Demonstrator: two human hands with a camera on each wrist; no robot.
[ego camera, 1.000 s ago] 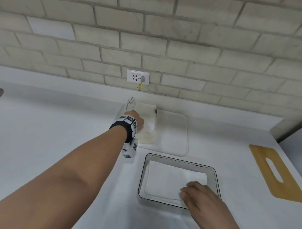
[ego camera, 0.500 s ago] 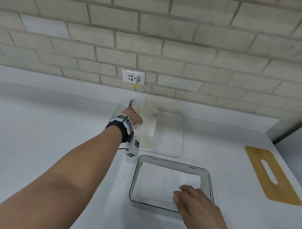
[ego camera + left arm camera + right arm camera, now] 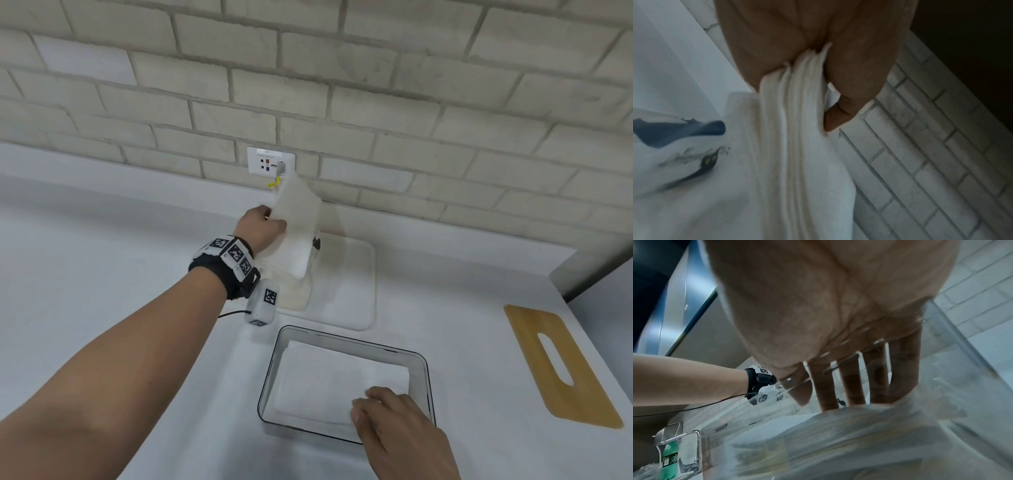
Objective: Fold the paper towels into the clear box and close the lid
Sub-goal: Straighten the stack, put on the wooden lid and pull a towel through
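Observation:
The clear box stands on the white counter with folded paper towels lying flat in it. My right hand rests on those towels at the box's near right corner; in the right wrist view its straight fingers touch them. Behind the box, my left hand pinches a bundle of white paper towels and holds it up out of the towel pack. The left wrist view shows several sheet edges squeezed between thumb and fingers, above the pack's black cat print. The box's translucent lid lies flat under the pack.
A wooden cutting board lies at the right edge of the counter. A wall socket sits in the brick wall just behind the raised towels. A green bottle shows low in the right wrist view.
My left hand has lifted from the pack, drawing a bundle of towels up toward the socket. My right hand has stayed on the towels in the box.

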